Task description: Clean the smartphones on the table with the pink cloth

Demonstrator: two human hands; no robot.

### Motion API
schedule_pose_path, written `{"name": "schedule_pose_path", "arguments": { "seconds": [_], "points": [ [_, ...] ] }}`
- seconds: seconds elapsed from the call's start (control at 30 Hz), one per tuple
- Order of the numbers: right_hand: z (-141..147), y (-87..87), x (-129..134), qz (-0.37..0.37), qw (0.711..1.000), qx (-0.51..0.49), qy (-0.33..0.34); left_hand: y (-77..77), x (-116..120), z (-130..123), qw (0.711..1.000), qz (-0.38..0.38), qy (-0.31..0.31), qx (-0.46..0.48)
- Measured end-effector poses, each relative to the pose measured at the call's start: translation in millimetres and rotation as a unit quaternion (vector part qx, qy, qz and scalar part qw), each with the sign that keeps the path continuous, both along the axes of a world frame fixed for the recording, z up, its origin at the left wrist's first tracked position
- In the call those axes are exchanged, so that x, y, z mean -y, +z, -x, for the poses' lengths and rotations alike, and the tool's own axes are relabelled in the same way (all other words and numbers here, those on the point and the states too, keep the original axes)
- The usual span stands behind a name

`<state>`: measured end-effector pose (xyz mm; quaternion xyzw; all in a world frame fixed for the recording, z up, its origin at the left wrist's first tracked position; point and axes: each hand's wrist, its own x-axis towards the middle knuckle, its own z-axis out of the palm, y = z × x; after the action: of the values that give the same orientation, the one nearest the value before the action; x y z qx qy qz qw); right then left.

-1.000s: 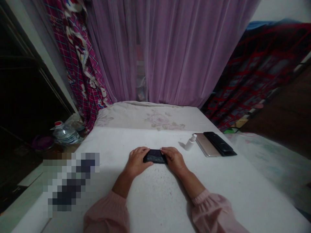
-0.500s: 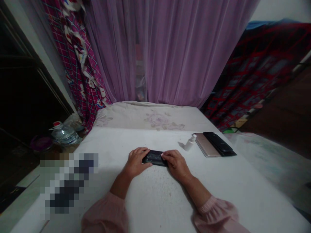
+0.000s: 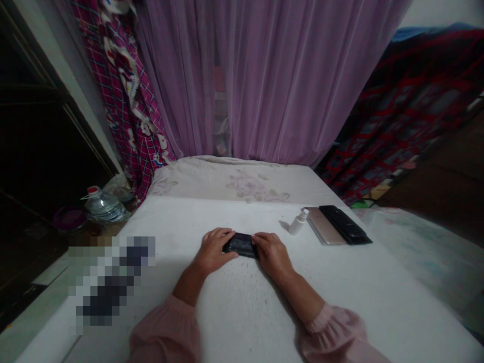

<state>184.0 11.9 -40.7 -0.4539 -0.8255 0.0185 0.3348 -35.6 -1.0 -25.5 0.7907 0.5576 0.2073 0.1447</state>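
A black phone-like slab lies flat on the white table, its long side running left to right. My left hand grips its left end between thumb and fingers. At the right end, my right hand rests with its fingers bent and pressed together on the slab's upper right part. Whatever those fingers pinch is hidden. Small dark specks lie on the white surface below the slab.
A white spray bottle stands to the right, beside a pinkish-gold tablet and a black case. A blurred-out patch covers the table's left side. Purple curtains hang behind; a water jug stands left.
My right fingertips have shifted slightly on the slab, and the white bit that showed between them is no longer visible. The view has moved a little; my left hand keeps its grip.
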Motion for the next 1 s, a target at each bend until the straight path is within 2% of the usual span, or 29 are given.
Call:
{"name": "schedule_pose_path", "arguments": {
  "seconds": [0.1, 0.3, 0.4, 0.53, 0.67, 0.73, 0.9, 1.0],
  "points": [
    [-0.2, 4.6, 4.8, 0.019, 1.0, 0.004, 0.012, -1.5, -0.4, 1.3, 1.0, 0.0, -0.005, -0.001],
    [-19.2, 7.7, -13.4, 0.017, 0.992, -0.027, 0.123, -1.3, -1.4, 1.9, 1.0, 0.006, -0.008, -0.007],
    [-20.6, 3.0, -16.3, 0.011, 0.991, -0.048, 0.127, -0.8, -1.5, 1.6, 1.0, 0.006, -0.008, -0.012],
    [-12.8, 3.6, -2.5, 0.008, 0.992, -0.053, 0.115, -2.9, -1.6, 2.3, 1.0, 0.002, -0.009, -0.013],
    [-8.3, 6.8, 2.0, -0.006, 0.984, -0.068, 0.166, -6.3, -2.5, 3.7, 1.0, -0.006, -0.018, -0.004],
    [-8.0, 5.0, -5.8, -0.002, 0.986, -0.061, 0.154, -6.4, -3.2, 4.2, 1.0, -0.001, -0.02, -0.002],
    [-5.5, -4.2, -25.5, 0.037, 0.997, -0.054, 0.041, -3.9, -3.5, 4.1, 1.0, 0.012, -0.016, 0.004],
    [-2.4, -2.8, -17.1, 0.019, 0.994, -0.073, 0.075, -5.4, -2.8, 3.7, 1.0, 0.008, -0.01, 0.006]
  ]
}}
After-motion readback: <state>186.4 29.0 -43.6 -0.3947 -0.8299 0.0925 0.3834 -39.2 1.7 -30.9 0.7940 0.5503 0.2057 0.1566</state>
